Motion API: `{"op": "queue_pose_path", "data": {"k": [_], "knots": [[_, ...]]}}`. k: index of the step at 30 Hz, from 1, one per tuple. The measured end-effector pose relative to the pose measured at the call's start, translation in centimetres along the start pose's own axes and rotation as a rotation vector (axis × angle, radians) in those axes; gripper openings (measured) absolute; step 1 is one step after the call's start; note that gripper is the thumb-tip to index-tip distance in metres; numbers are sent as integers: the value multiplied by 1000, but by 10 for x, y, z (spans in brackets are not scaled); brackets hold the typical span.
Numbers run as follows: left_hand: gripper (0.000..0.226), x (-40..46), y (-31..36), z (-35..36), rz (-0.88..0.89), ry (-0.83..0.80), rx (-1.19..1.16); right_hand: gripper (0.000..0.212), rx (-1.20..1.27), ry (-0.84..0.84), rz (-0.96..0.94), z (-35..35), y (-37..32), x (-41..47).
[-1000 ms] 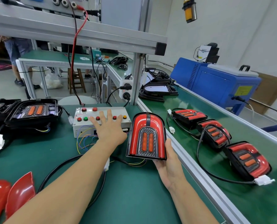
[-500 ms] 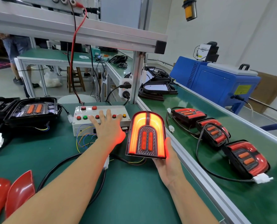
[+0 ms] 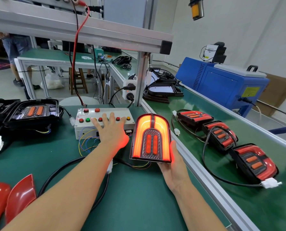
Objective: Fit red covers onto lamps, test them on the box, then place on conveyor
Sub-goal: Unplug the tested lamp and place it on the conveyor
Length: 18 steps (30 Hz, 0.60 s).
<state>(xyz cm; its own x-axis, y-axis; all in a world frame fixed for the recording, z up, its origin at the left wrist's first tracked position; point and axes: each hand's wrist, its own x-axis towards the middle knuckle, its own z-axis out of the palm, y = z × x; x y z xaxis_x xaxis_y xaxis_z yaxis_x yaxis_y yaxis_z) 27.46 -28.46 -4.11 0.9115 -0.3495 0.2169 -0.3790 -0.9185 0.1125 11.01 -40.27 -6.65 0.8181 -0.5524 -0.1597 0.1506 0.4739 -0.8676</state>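
Test step: left hand (image 3: 111,130) flat, fingers pressing box (image 3: 104,120) btns; right hand (image 3: 174,165) holds lit lamp (image 3: 150,139). Next: unplug, move to conveyor (image 3: 205,164).

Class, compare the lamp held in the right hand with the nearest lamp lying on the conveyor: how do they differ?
The held lamp glows bright orange-red; the nearest conveyor lamp is unlit. The held lamp stands upright, supported by the right hand; the conveyor lamp lies on the green conveyor belt, untouched. Both wear red covers around two orange oval lenses.
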Motion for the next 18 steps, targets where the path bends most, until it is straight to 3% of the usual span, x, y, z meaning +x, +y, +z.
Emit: {"op": "queue_pose_path", "data": {"k": [11,18], "knots": [[68,-2,-1,0,17,-16,-19,41,-23,-22,-10,-1,1,3],[51,-17,-16,-22,138,151,-327,45,-94,-56,-36,0,2,6]]}}
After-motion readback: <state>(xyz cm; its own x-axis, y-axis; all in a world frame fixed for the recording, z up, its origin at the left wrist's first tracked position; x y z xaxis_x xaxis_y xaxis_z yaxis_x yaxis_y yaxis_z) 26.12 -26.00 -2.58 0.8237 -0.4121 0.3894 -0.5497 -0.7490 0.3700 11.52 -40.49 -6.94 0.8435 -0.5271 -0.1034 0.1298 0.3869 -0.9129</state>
